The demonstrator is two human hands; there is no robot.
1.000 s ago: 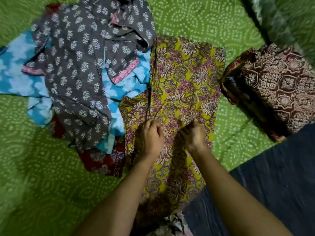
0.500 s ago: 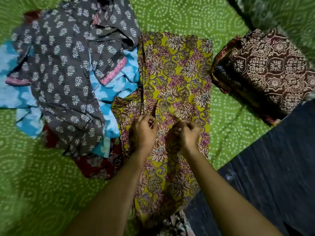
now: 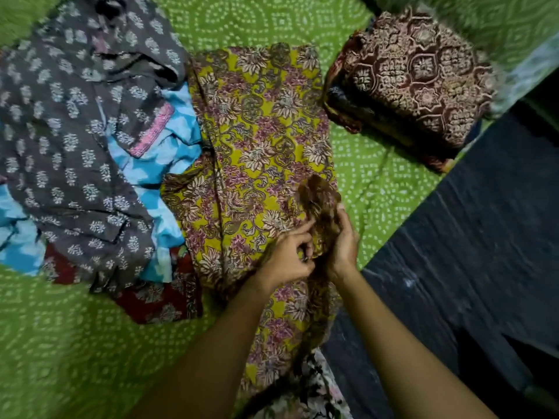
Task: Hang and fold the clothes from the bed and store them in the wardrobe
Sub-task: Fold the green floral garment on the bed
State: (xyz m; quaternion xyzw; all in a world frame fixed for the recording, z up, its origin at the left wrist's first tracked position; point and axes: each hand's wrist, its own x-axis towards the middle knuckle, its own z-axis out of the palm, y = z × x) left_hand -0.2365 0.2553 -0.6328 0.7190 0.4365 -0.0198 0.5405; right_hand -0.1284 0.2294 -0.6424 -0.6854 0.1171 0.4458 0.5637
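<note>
A yellow floral garment (image 3: 257, 131) lies spread lengthwise on the green bedsheet (image 3: 60, 343). Its right edge is lifted into a bunched fold (image 3: 319, 201). My left hand (image 3: 289, 255) pinches that fabric with curled fingers. My right hand (image 3: 341, 240) grips the same raised fold from the right side. A grey printed garment (image 3: 69, 122) lies heaped to the left over a blue patterned one (image 3: 157, 164) and a dark red one (image 3: 157, 300).
A folded maroon patterned stack (image 3: 417, 74) sits on the bed at the upper right. The bed's edge runs diagonally at the right, with dark floor (image 3: 469, 252) beyond it. Floral clothing (image 3: 305, 397) shows at the bottom.
Both hands shifted to the garment's right edge and lifted it into a raised fold; earlier they pinched the fabric flat near its middle. The view also shifted.
</note>
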